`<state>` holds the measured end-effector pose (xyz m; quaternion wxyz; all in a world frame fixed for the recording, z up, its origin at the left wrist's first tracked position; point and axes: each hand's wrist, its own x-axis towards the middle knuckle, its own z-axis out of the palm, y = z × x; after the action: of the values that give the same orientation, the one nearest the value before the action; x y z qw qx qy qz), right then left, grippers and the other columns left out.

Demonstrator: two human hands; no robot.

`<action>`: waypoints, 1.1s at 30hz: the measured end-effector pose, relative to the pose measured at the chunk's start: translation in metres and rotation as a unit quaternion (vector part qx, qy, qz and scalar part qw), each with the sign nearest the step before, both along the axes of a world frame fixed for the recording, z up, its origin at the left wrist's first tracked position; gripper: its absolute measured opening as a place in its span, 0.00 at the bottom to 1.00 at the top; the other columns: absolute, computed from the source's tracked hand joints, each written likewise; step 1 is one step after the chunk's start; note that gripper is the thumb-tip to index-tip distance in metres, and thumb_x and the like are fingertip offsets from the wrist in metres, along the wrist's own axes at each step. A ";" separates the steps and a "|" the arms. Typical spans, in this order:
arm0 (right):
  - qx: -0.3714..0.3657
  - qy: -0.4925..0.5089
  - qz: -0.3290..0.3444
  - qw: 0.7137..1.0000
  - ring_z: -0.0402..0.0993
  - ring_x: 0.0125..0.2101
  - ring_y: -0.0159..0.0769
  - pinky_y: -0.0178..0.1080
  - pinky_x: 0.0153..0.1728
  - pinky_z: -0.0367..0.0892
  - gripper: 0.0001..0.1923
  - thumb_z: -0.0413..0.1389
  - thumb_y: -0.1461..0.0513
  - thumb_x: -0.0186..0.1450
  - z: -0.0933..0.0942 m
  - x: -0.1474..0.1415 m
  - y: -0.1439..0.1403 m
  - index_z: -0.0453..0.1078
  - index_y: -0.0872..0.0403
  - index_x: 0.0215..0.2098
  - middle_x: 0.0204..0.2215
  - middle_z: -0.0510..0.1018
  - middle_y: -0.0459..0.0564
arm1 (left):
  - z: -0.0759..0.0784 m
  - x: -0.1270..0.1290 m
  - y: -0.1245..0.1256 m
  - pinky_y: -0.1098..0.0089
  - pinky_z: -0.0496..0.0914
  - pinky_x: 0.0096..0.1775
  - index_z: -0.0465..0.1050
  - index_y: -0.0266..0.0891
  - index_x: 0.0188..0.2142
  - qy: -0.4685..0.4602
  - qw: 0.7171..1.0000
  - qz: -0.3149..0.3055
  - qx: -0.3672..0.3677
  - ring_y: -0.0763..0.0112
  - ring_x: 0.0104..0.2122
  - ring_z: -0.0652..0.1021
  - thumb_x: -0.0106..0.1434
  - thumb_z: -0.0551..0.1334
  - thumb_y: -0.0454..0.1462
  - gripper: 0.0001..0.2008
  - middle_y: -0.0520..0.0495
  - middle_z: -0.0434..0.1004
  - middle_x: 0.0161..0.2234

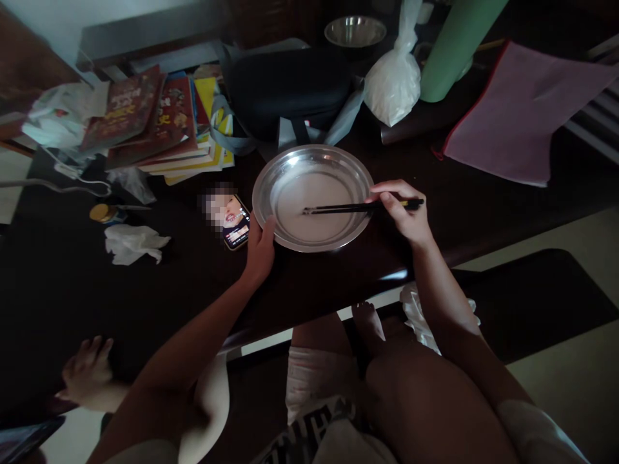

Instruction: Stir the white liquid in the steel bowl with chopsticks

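A shallow round metal plate point(338, 169) with a thin whitish layer in it sits near the front edge of a dark table point(483, 206). My left hand point(260, 248) rests against the plate's left rim, steadying it. My right hand point(403, 212) is at the plate's right rim, closed on a pair of dark chopsticks point(348, 208). The chopsticks lie almost level, and their tips reach the whitish layer near the middle of the plate.
A lit phone point(235, 222) lies just left of the plate. A stack of books point(159, 122), a crumpled tissue point(133, 243), a dark bag point(285, 90), a white plastic bag point(394, 80), a metal bowl point(355, 31), a green cylinder point(454, 45) and a pink cloth point(517, 109) crowd the table. Another person's hand point(89, 377) shows lower left.
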<state>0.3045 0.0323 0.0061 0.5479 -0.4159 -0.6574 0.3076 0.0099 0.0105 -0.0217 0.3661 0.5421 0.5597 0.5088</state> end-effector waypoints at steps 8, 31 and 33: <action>-0.003 0.016 -0.012 1.000 0.81 0.31 0.34 0.39 0.35 0.76 0.12 0.56 0.51 0.66 0.000 -0.001 -0.001 0.76 0.47 0.39 0.30 0.81 0.44 | -0.002 -0.001 0.002 0.54 0.62 0.62 0.70 0.46 0.52 0.009 1.000 0.000 0.006 0.58 0.57 0.70 0.62 0.56 0.58 0.26 0.44 0.73 0.50; 0.015 -0.008 -0.005 1.000 0.81 0.34 0.34 0.40 0.38 0.76 0.11 0.56 0.52 0.66 0.001 0.000 0.000 0.77 0.46 0.40 0.32 0.82 0.44 | 0.001 -0.001 0.001 0.55 0.63 0.61 0.70 0.45 0.52 0.016 1.000 -0.001 0.007 0.58 0.55 0.71 0.62 0.56 0.59 0.27 0.44 0.74 0.50; 0.018 0.003 -0.030 0.999 0.81 0.33 0.34 0.40 0.37 0.76 0.12 0.55 0.51 0.66 0.000 0.000 0.000 0.76 0.47 0.39 0.31 0.81 0.44 | 0.001 0.000 0.001 0.54 0.62 0.61 0.70 0.46 0.52 0.013 1.000 0.000 0.006 0.58 0.56 0.71 0.62 0.55 0.58 0.27 0.44 0.74 0.51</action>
<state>0.3044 0.0324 0.0066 0.5666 -0.4246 -0.6483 0.2800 0.0096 0.0116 -0.0209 0.3556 0.5505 0.5616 0.5051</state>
